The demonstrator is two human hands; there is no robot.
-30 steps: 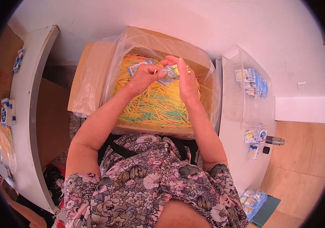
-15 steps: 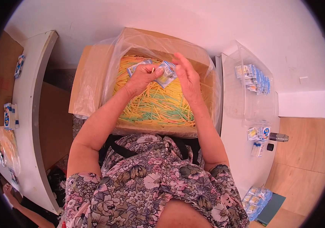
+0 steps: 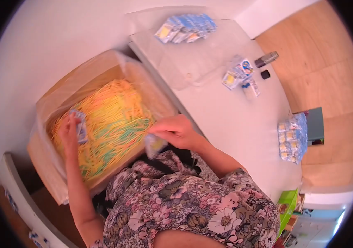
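Observation:
My right hand [image 3: 178,131] is closed on the top of a small clear packet [image 3: 155,146] with something yellow inside. The packet hangs at the near right rim of the box, blurred by motion. My left hand [image 3: 69,131] is inside the box at its left side, its fingers closed on the edge of another blue-and-white packet [image 3: 81,127]. Thin yellow, orange and green sticks [image 3: 114,120] fill the cardboard box [image 3: 46,165], which has a clear plastic liner.
To the right, a white table [image 3: 234,128] bears a clear tub [image 3: 176,76] with several packets [image 3: 187,29]. Loose packets [image 3: 238,76], a dark cylinder [image 3: 266,59], a black cap [image 3: 265,74] and a bagged bundle of packets [image 3: 293,138] lie farther along. Another white surface [image 3: 23,202] stands at lower left.
My view has turned right. My right hand, open before, now holds the packet and has drawn it to the box's near right rim. My left hand has gone to the other packet.

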